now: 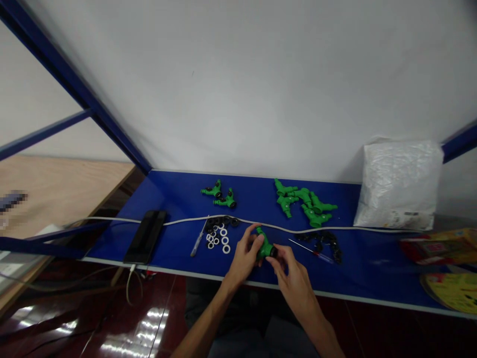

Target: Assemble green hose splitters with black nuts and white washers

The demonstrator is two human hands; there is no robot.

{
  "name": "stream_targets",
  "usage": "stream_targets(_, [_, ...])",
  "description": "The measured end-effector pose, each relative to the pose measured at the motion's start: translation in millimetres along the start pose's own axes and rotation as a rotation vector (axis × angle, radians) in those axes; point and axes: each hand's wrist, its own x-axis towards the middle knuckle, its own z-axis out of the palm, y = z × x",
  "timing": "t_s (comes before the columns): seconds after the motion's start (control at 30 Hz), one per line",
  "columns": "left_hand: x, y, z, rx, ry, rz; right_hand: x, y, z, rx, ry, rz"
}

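My left hand [244, 253] grips a green plastic hose connector [265, 247] just above the blue table [179, 199], near its front edge. My right hand [288, 271] pinches the connector's black end with its fingertips. To the left of my hands lie white rings [219, 240] and black rings [220, 222] in a loose cluster. Right of my hands lies a pile of small black parts [328, 241].
Two assembled green connectors [220, 195] and a heap of green connectors [303, 203] lie near the wall. A white cable [179, 220] crosses the table. A black phone [145, 236], a screwdriver [196, 242], a thin red tool [311, 251], a white bag [398, 184] and coloured boxes [439, 246] are also there.
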Motion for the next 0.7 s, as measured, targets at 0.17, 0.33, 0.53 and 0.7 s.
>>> stream_targets(0.17, [-13,15,-5.7,-0.089,0.136,-0.033,1,-12,4,-0.024,-0.025,-0.002])
stream_targets(0.33, [-39,43,-34.7,-0.180,0.396,0.015,8,-20,25,-0.050,-0.133,-0.106])
stream_targets(0.53, [-58,58,-69.5,-0.237,0.645,0.106,26,-37,77,-0.180,-0.217,-0.268])
stream_targets(0.7, [-62,56,-80.5,-0.262,0.685,0.144,44,-47,116,-0.302,-0.247,-0.415])
